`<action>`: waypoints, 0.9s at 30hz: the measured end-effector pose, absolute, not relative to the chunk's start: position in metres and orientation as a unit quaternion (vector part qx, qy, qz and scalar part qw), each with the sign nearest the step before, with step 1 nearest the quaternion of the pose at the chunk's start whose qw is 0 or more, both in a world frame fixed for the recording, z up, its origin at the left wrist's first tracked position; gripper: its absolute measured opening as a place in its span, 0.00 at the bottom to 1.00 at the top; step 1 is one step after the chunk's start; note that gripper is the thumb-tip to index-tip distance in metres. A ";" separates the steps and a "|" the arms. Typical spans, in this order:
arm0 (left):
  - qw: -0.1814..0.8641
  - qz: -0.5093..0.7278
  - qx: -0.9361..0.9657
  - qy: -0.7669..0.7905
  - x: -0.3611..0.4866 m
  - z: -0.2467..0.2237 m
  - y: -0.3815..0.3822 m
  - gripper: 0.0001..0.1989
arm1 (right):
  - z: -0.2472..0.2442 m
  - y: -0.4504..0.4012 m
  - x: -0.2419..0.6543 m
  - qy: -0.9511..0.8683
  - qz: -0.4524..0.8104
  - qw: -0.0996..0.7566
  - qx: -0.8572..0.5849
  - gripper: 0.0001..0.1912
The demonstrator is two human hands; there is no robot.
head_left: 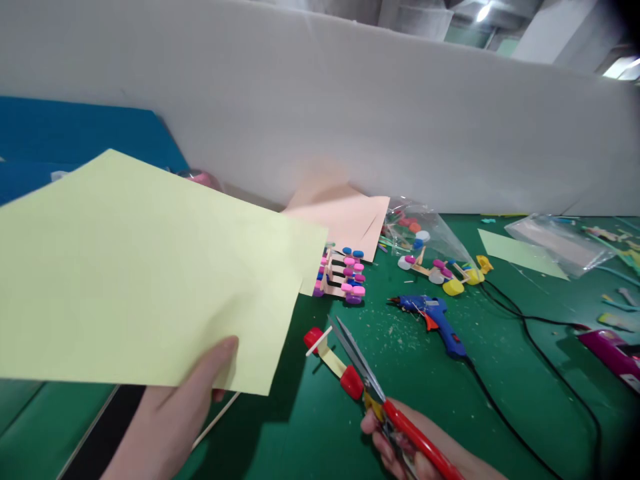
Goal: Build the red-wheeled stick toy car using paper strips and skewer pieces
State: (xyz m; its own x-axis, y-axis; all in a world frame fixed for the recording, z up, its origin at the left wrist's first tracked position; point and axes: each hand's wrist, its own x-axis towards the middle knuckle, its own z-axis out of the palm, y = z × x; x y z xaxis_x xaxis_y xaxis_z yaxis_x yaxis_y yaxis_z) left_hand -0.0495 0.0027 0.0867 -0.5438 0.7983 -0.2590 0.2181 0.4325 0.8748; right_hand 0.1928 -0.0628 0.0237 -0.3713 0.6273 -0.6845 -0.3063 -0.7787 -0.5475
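Observation:
A large pale yellow-green paper sheet (150,280) is pinched by my left hand (185,407) at its lower edge, thumb on top. My right hand (400,433) grips scissors (363,363) with red handles, their blades slightly apart and pointing up and left, clear of the sheet. Just left of the blades on the green table (300,440) lies a small piece (333,363) with red ends, a pale strip and a white stick. Beyond it stand several small wooden pieces with pink, purple and blue wheels (345,277), partly behind the sheet.
A blue glue gun (430,310) with a black cable lies right of centre. Behind are pink paper (345,213), a plastic bag of coloured parts (420,230) and small wheeled pieces (440,270). A magenta tool (613,353) is at the right edge; a white wall (350,107) runs behind.

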 end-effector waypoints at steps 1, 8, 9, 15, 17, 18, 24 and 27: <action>0.356 0.418 0.319 0.773 -0.045 0.085 -0.001 0.22 | 0.020 -0.061 0.186 -0.155 0.813 0.295 -0.478 0.19; 0.359 0.423 0.346 0.756 -0.020 0.075 -0.017 0.24 | 0.014 -0.045 0.157 -0.076 0.830 0.304 -0.462 0.24; 0.352 0.434 0.350 0.752 -0.017 0.075 -0.017 0.25 | 0.012 -0.044 0.156 -0.065 0.827 0.295 -0.475 0.23; 0.312 0.453 0.379 0.744 -0.014 0.064 -0.021 0.21 | -0.007 -0.046 0.159 -0.103 0.833 0.302 -0.453 0.23; 0.339 0.457 0.365 0.736 -0.015 0.055 -0.021 0.20 | -0.009 -0.048 0.158 -0.112 0.831 0.315 -0.444 0.24; 0.337 0.460 0.360 0.738 -0.016 0.050 -0.020 0.19 | -0.009 -0.048 0.158 -0.104 0.825 0.329 -0.448 0.24; 0.236 0.434 0.506 0.707 -0.021 0.028 -0.014 0.20 | 0.005 -0.051 0.164 -0.127 0.822 0.325 -0.450 0.20; 0.215 0.419 0.532 0.704 -0.025 0.023 -0.013 0.17 | 0.009 -0.050 0.169 -0.155 0.829 0.274 -0.462 0.18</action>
State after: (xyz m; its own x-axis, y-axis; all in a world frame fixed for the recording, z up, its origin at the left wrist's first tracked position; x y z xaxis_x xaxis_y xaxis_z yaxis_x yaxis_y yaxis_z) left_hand -0.0246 -0.0133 0.0226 -0.3414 0.9289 0.1432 0.5687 0.0828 0.8184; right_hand 0.1688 -0.0502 0.0089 -0.4223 0.5975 -0.6816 -0.3105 -0.8018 -0.5106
